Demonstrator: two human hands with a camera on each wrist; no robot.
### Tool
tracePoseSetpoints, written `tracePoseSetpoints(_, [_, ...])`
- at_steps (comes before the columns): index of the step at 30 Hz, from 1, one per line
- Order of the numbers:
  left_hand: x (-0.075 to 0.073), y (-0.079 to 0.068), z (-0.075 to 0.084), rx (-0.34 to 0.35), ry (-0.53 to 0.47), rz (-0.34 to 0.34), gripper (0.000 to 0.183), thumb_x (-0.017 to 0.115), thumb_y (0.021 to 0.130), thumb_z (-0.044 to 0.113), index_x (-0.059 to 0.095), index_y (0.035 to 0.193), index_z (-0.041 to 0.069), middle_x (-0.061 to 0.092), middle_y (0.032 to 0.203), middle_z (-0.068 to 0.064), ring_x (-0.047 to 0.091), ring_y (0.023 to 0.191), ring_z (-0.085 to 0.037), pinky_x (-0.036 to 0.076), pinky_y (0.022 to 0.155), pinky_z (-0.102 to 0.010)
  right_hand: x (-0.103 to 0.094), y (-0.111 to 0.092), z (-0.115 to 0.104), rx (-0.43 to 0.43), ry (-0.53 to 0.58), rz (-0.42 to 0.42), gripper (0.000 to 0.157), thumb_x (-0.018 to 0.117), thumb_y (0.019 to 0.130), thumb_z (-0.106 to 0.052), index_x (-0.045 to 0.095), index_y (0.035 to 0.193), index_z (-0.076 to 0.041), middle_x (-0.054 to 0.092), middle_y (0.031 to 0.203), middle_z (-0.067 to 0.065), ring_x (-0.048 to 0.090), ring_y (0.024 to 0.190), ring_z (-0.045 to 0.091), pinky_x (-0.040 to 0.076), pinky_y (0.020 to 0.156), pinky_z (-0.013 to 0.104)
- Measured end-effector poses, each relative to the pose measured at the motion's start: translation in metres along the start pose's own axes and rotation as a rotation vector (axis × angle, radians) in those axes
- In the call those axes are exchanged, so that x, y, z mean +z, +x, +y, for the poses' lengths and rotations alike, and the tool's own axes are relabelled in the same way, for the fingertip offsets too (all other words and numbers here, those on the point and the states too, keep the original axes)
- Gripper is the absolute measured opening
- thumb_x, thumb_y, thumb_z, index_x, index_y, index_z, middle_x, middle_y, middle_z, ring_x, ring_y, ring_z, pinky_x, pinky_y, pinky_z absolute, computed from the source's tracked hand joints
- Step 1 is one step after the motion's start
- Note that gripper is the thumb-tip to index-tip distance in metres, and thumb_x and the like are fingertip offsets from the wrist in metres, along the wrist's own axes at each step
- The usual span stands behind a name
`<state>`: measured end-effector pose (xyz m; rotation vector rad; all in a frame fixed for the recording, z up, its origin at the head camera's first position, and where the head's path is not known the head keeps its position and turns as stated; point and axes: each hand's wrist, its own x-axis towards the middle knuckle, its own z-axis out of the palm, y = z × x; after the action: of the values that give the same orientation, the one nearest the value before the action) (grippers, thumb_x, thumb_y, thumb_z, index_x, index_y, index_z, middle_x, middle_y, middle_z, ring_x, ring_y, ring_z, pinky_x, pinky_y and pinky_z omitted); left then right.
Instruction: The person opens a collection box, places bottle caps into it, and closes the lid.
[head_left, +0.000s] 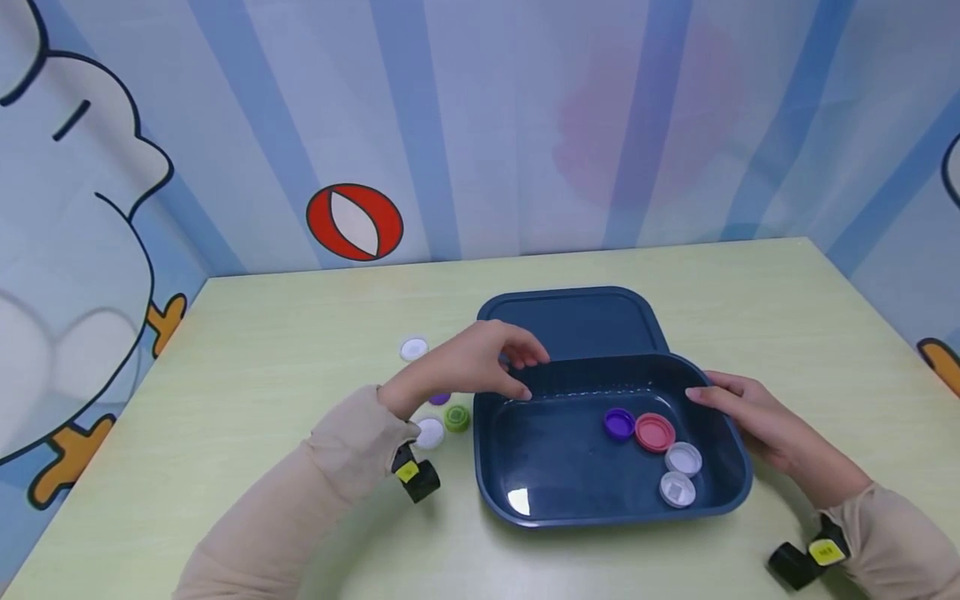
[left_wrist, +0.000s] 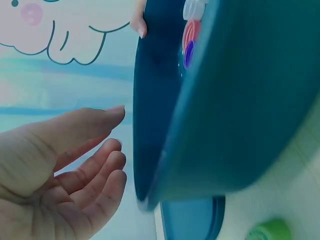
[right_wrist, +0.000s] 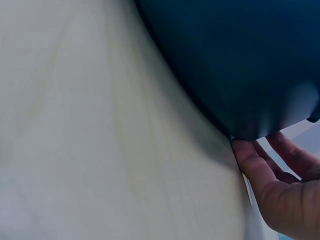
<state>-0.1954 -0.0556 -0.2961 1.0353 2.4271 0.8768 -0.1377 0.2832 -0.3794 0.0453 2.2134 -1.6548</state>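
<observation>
- Presently, the left hand (head_left: 487, 360) is held above the far left part of the dark blue, rounded rectangular plastic tray (head_left: 562, 458); thumb and fingers are parted, with nothing seen between them.
- The tray's right rim is gripped by the right hand (head_left: 761, 421), thumb over the edge.
- In the tray's right half, a purple round cap (head_left: 619, 424), a pinkish-red round cap (head_left: 655, 432) and two white round caps (head_left: 683, 459) are found.
- Left of the tray, a green round cap (head_left: 457, 418), a partly hidden purple piece (head_left: 439, 399) and two white discs (head_left: 414, 349) are seen.
- Judged best: rim kept steady by the right hand; small pieces pinched by their edges; left wrist carried high, lest the tray wall be knocked.
- Surface: pale yellow-green, wood-grained table (head_left: 315, 333); a flat dark blue lid-like panel (head_left: 570, 325) is partly hidden behind the tray.
- Room: the far side is closed by a blue-striped backdrop (head_left: 487, 125), printed with a red-and-white ball (head_left: 355, 222).
</observation>
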Motion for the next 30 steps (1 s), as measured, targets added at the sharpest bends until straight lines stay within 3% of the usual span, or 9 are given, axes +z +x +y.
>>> tracePoseSetpoints(21, [-0.014,-0.045,-0.045,-0.099,-0.144,0.12,0.041,0.073,0.078,0.004,0.062,0.117,0.003,0.06,0.11,-0.015,0.055,0.103,-0.032,0.052,0.079,-0.029,-0.001,0.0,0.003,0.0,-0.01,0.012,0.066,0.046,0.096,-0.033,0.025,0.14,0.011,0.054,0.124,0.018,0.059,0.095,0.009,0.052,0.082,0.032])
tracePoseSetpoints(30, [-0.014,-0.058,-0.065,-0.218,-0.166,0.163,0.045,0.074,0.078,0.006,0.06,0.12,0.004,0.061,0.114,-0.013,0.055,0.106,-0.029,0.05,0.084,-0.034,-0.001,-0.001,0.003,-0.009,0.006,0.006,0.065,0.047,0.096,-0.032,0.026,0.139,0.012,0.057,0.121,0.014,0.06,0.093,0.009,0.052,0.081,0.031])
